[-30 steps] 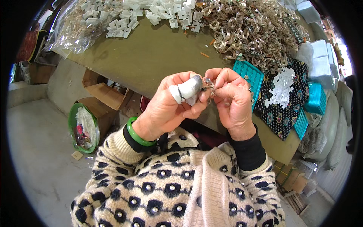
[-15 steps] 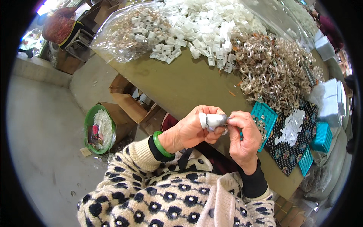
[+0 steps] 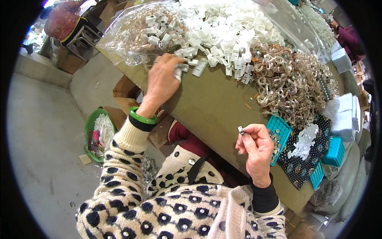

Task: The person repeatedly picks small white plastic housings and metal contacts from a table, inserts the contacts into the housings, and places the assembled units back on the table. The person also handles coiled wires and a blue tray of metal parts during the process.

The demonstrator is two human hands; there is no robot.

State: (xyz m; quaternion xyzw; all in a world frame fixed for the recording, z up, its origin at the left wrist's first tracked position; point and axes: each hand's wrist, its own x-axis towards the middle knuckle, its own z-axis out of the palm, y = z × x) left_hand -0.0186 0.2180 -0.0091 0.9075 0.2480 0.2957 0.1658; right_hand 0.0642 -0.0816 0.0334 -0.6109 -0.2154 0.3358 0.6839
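The left hand (image 3: 162, 79) is left of centre in the upper half of the frame, at the near edge of the heap of white parts (image 3: 234, 32). Its fingers are bent down over a few loose parts there, but blur hides the tips, so I cannot tell whether they grip one or only touch it.

The right hand (image 3: 258, 153), right of centre, has its thumb and forefinger closed on a small clip (image 3: 240, 130). The pinch is at the tips, likely because the clip is so small, and it leaves the pale end sticking out in plain sight.

Just beside that hand is a teal tray (image 3: 279, 124) with small discs (image 3: 275, 141) in it; its raised rim probably stops them scattering. Right of it, a dark cloth (image 3: 296, 171) lies under thin white flakes (image 3: 304, 142), perhaps so that they show up and can be gathered. Coiled wires (image 3: 292, 85) are piled above the tray, apart from most of the white parts, which suggests sorting by kind on the surface (image 3: 211, 107).
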